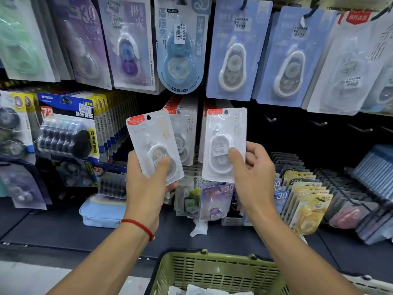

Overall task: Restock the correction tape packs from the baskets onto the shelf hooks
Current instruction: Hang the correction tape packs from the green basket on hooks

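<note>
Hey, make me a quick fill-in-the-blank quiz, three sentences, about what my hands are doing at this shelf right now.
1. Each hand holds one white carded correction tape pack: the left hand holds the tilted pack and the right hand holds the ____ pack.
2. The cord bracelet on the left wrist is ____.
3. The slotted plastic basket below the arms is ____ in colour.

Missing words: upright; red; green

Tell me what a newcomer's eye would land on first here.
Two white correction tape packs held up mid-frame: the left hand grips the tilted left pack, the right hand pinches the upright right pack. Behind them hang rows of packs on the shelf, and a green basket sits at the bottom edge.
</note>
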The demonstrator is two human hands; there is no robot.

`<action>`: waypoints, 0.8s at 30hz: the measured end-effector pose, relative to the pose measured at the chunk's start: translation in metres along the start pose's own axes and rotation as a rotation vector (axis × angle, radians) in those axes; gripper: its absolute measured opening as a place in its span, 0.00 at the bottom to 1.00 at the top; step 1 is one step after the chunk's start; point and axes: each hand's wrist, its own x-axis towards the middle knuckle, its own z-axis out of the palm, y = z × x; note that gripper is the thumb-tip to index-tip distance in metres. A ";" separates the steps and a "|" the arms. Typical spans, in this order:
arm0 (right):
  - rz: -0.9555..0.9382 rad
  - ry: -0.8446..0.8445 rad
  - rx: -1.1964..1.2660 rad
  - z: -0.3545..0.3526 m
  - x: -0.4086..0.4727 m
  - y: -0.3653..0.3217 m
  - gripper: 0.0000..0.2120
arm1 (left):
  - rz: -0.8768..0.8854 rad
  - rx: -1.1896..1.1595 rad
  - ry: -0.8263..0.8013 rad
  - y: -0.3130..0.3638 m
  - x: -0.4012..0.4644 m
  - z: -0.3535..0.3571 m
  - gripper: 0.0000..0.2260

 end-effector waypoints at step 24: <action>0.059 0.217 -0.033 -0.084 0.020 0.016 0.13 | -0.065 0.036 -0.294 -0.007 -0.029 0.044 0.14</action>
